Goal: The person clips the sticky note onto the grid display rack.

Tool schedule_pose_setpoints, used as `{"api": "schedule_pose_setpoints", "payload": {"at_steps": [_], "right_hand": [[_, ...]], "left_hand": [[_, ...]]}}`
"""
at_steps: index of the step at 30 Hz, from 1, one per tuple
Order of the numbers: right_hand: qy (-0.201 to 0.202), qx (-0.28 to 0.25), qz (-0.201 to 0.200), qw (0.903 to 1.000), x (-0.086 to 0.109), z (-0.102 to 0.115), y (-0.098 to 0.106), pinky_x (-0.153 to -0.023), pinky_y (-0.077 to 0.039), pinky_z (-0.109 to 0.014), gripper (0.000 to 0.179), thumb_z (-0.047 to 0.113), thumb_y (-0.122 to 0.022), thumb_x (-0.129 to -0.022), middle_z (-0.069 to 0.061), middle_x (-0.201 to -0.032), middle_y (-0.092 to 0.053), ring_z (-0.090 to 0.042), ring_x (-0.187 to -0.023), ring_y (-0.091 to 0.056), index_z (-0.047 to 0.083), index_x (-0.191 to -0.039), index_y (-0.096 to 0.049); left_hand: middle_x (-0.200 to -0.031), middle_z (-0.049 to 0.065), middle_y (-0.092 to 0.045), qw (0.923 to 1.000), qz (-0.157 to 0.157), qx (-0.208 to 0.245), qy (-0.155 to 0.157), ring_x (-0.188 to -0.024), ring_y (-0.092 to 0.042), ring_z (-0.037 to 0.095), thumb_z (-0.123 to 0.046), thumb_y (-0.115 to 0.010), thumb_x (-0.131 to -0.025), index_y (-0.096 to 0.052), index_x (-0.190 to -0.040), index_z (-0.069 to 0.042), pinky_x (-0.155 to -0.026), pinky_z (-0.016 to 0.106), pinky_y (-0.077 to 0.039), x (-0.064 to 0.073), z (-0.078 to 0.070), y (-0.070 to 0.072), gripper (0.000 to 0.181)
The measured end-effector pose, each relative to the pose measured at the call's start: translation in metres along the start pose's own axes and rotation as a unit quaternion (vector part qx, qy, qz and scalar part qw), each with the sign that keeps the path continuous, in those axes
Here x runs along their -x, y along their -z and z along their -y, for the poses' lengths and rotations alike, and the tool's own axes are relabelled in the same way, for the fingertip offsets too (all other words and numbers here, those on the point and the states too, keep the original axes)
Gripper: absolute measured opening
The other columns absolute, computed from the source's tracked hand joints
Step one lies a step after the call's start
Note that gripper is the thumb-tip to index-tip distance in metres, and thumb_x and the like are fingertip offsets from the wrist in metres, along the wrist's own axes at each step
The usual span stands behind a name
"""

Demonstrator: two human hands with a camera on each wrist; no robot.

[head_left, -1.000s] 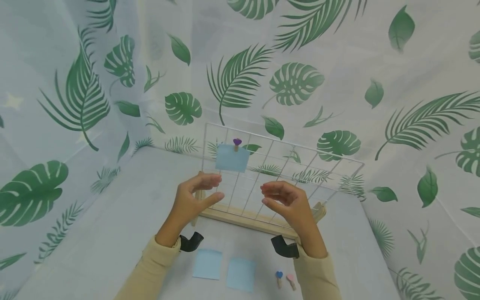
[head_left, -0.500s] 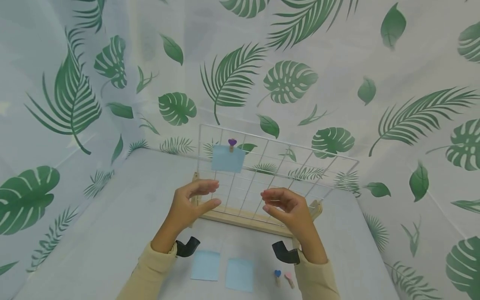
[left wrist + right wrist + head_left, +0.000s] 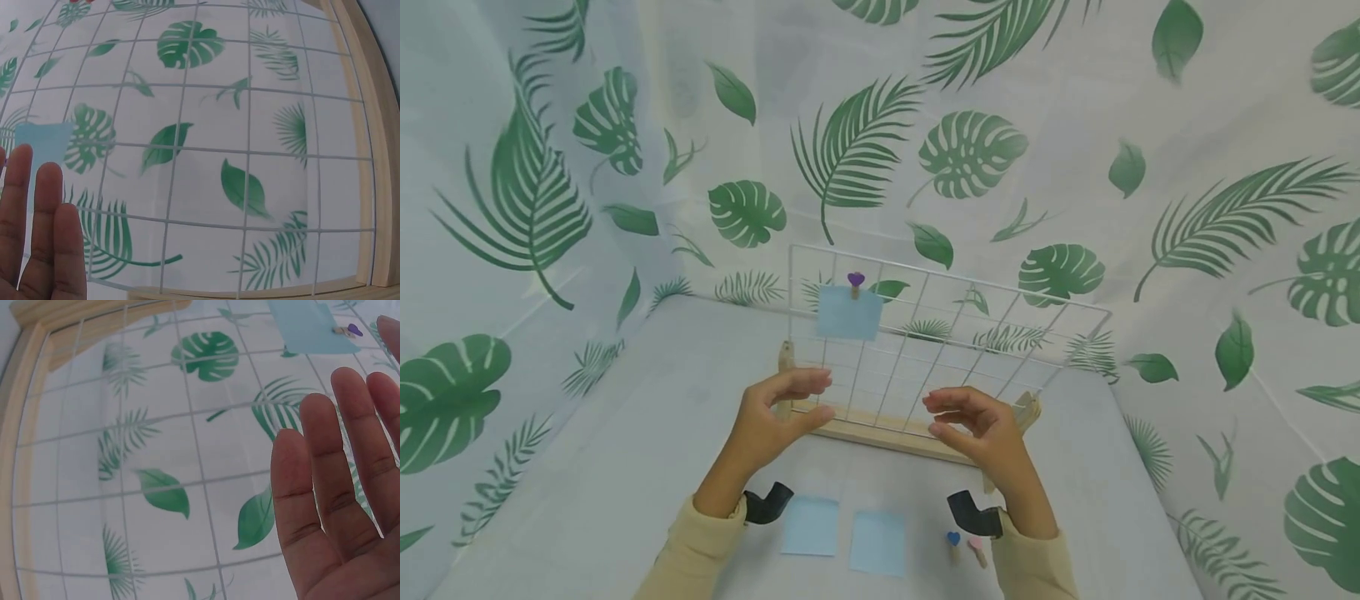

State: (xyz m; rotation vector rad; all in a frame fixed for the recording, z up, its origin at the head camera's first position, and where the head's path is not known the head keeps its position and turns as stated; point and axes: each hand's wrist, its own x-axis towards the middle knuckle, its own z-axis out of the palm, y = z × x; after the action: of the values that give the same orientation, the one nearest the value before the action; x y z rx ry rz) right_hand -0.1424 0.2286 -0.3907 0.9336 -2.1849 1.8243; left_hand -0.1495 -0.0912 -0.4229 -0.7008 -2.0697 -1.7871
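Note:
My left hand hovers before the left part of a white wire grid, fingers gently bent and nothing between them and the thumb. Facing it, my right hand is held the same way before the grid's right half. A blue paper note hangs at the grid's upper left, fixed by a small wooden clothespin with a purple heart. The note also shows in the left wrist view as a blue patch behind the fingertips, and in the right wrist view as a blue sheet.
The grid stands in a wooden base. Two blue paper notes lie on the white table in front. Right of them are a blue-heart clothespin and a pink-heart clothespin. Leaf-patterned cloth surrounds the table.
Both hands have sunk slightly in the head view, keeping their pose. The head view has shifted a little, so the grid and its note appear farther left. Nothing has been picked up.

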Motion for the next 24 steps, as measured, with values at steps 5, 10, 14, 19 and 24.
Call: {"api": "schedule_pose_setpoints", "payload": {"at_steps": [5, 10, 14, 19, 24], "right_hand": [[-0.002, -0.001, -0.004, 1.0000, 0.009, 0.001, 0.004, -0.094, -0.061, -0.025, 0.031, -0.023, -0.071, -0.089, 0.001, -0.118, -0.077, -0.010, -0.110, -0.072, -0.018, -0.119, -0.065], [0.002, -0.004, -0.012, 0.9999, 0.017, 0.001, 0.010, -0.095, -0.060, -0.023, 0.031, -0.024, -0.070, -0.088, 0.003, -0.118, -0.077, -0.008, -0.110, -0.072, -0.019, -0.118, -0.065], [0.000, -0.009, -0.019, 0.9998, 0.023, 0.000, 0.013, -0.094, -0.060, -0.023, 0.030, -0.026, -0.068, -0.087, 0.002, -0.118, -0.077, -0.010, -0.110, -0.073, -0.020, -0.117, -0.065], [-0.015, 0.003, -0.023, 0.9996, 0.033, -0.001, 0.013, -0.094, -0.060, -0.022, 0.030, -0.026, -0.069, -0.087, 0.003, -0.117, -0.077, -0.009, -0.109, -0.073, -0.020, -0.116, -0.065], [-0.011, -0.003, -0.024, 0.9996, 0.045, -0.002, 0.010, -0.093, -0.060, -0.022, 0.030, -0.027, -0.068, -0.087, 0.003, -0.118, -0.077, -0.008, -0.110, -0.072, -0.021, -0.116, -0.064]], "left_hand": [[-0.120, 0.013, -0.079, 0.9999, -0.004, 0.008, -0.013, -0.110, -0.072, 0.013, -0.007, -0.086, -0.091, -0.074, -0.128, 0.000, -0.095, 0.026, -0.058, 0.005, 0.002, -0.002, 0.040], [-0.121, 0.015, -0.078, 0.9997, 0.002, 0.019, -0.017, -0.111, -0.072, 0.013, -0.005, -0.085, -0.092, -0.074, -0.129, 0.001, -0.096, 0.026, -0.058, 0.006, 0.003, -0.005, 0.039], [-0.121, 0.015, -0.078, 0.9997, 0.003, 0.020, -0.013, -0.112, -0.072, 0.013, -0.003, -0.085, -0.091, -0.074, -0.129, 0.000, -0.097, 0.027, -0.058, 0.006, 0.001, -0.007, 0.040], [-0.122, 0.014, -0.078, 0.9998, 0.006, 0.016, -0.004, -0.113, -0.072, 0.012, -0.003, -0.085, -0.091, -0.074, -0.130, -0.001, -0.098, 0.027, -0.058, 0.012, -0.002, -0.003, 0.041], [-0.123, 0.012, -0.078, 0.9997, 0.015, 0.007, 0.017, -0.114, -0.071, 0.013, -0.002, -0.084, -0.091, -0.074, -0.131, -0.003, -0.100, 0.029, -0.057, 0.022, -0.002, 0.001, 0.042]]}}
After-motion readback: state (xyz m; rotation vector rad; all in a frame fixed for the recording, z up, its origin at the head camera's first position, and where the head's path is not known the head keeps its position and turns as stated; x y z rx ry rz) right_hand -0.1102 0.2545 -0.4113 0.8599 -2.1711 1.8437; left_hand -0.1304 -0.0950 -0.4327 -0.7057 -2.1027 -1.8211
